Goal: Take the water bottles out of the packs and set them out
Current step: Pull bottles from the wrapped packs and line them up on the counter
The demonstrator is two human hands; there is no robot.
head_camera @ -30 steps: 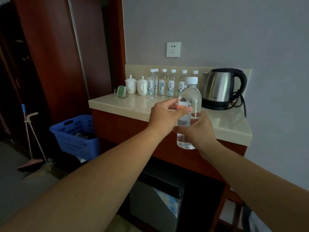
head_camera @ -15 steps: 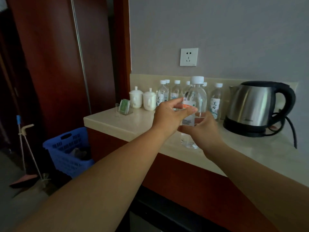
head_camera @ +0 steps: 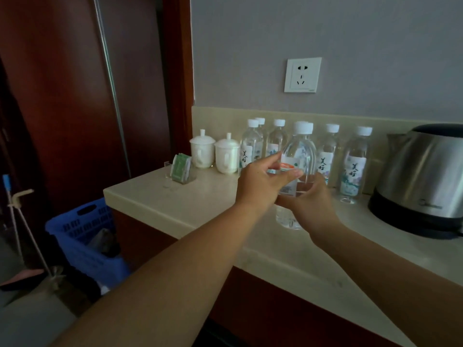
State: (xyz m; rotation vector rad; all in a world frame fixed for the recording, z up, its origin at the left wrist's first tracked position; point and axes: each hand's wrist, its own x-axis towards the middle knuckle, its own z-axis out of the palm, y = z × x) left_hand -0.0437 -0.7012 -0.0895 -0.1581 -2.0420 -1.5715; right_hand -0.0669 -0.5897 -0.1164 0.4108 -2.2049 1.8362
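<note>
At centre frame, a clear, round-shouldered plastic water bottle (head_camera: 299,156) with a white cap stands upright low over the pale, smooth stone counter (head_camera: 200,204); whether its base touches cannot be told. The left hand (head_camera: 260,186) pinches the label between thumb and fingers. The right hand (head_camera: 310,204) curls round the lower body. Behind stand a row of matching bottles (head_camera: 353,169), two white lidded cups (head_camera: 203,151) and, at right, a brushed-steel kettle (head_camera: 423,176).

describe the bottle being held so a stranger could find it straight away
Find the steel kettle on the counter, then the row of bottles to its left. The held bottle is in front of that row, gripped by the left hand and right hand. Only its label has an orange band.
</note>
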